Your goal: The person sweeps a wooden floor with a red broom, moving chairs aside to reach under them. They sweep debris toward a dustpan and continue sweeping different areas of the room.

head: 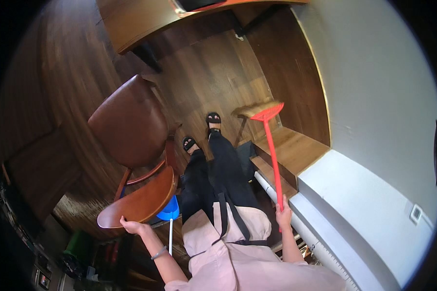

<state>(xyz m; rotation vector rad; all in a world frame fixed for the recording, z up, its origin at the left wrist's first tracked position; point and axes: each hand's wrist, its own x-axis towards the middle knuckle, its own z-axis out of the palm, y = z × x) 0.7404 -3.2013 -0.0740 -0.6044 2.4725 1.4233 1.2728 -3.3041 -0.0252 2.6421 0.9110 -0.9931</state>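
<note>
A wooden chair with a brown padded seat [131,125] stands on my left. My left hand [134,225] grips the edge of its curved wooden backrest [142,202], thumb on top. In my right hand [284,214] is the red handle of a broom [272,152]. The broom's head points away from me, with tan bristles [253,109] spread to the left. Partly behind the backrest, a blue dustpan [170,209] with a white stick handle shows beside my legs.
A wooden table [142,25] spans the far side on a dark leg. Along the right runs a pale wall [367,91] with a wooden ledge [295,145] and a white sill [335,174]. White pipes [306,232] lie below it. Wood-plank floor [204,72] surrounds my sandalled feet.
</note>
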